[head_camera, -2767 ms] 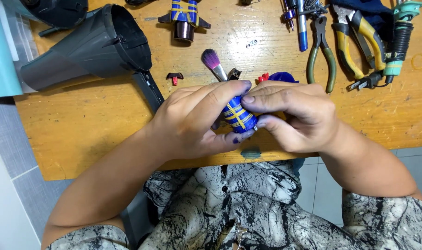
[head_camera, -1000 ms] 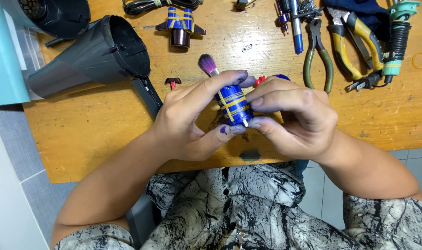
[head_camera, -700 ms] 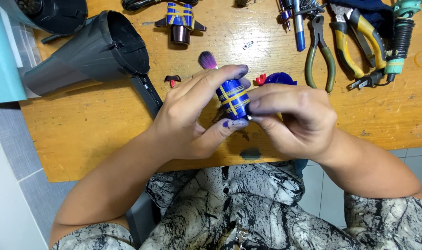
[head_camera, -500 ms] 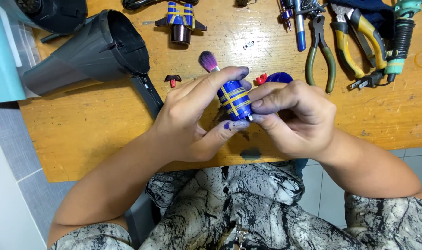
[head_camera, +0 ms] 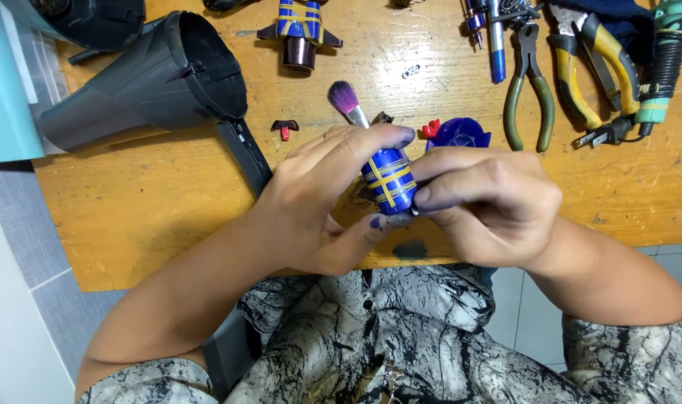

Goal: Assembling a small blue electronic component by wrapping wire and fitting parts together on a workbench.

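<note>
— Over the near edge of the counter (head_camera: 131,239), what have the hands got?

— I see both hands together on one small blue cylinder banded with yellow stripes (head_camera: 388,179). My left hand (head_camera: 318,202) pinches it between forefinger on top and thumb beneath; my right hand (head_camera: 483,202) closes on its right side with the fingertips. The cylinder is tilted, held just above the wood.

— And around them?

— Just behind the left fingers lies a small brush with purple bristles (head_camera: 346,99); a blue plastic part (head_camera: 458,132) peeks out behind the right hand. Further back left lies a black hair-dryer housing (head_camera: 161,82), and further back right green-handled pliers (head_camera: 528,97) and yellow-handled pliers (head_camera: 599,56).
</note>
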